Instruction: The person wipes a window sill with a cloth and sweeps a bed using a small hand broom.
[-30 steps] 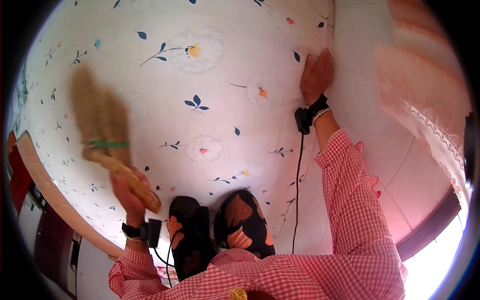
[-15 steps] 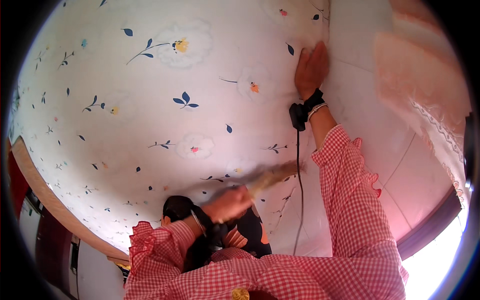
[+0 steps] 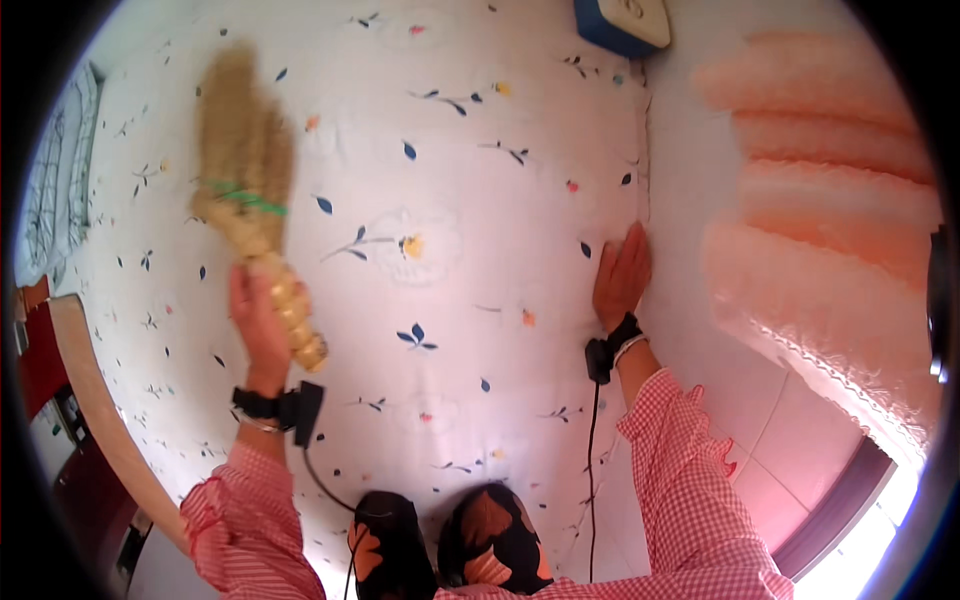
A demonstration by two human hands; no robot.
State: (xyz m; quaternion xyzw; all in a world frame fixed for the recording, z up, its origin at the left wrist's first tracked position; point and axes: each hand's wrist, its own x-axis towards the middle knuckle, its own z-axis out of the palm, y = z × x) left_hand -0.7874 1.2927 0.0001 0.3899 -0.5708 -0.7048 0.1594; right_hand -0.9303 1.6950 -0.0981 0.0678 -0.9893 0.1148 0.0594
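My left hand (image 3: 260,320) is wrapped round the knobbly handle of a straw hand broom (image 3: 240,130) bound with green string. The broom's bristles point away from me, over the left part of a white bedsheet (image 3: 450,310) printed with flowers and dark leaves. The broom is slightly blurred, and I cannot tell whether its bristles touch the sheet. On the right, my right hand (image 3: 621,280) rests with its fingers stretched out flat on the sheet's edge, beside the tiled wall. It holds nothing.
My knees (image 3: 490,540), in dark patterned trousers, are on the sheet. A blue and white box (image 3: 625,28) sits at the far right. Peach curtain cloth (image 3: 820,230) hangs along the wall (image 3: 770,400). Folded checked cloth (image 3: 65,170) lies far left, beyond the bed's wooden edge (image 3: 105,430). Cables run from both wrists.
My left hand has swung the broom from close to my knees out to the far left, turning its bristles away from me. My right hand stays by the wall; the view has shifted.
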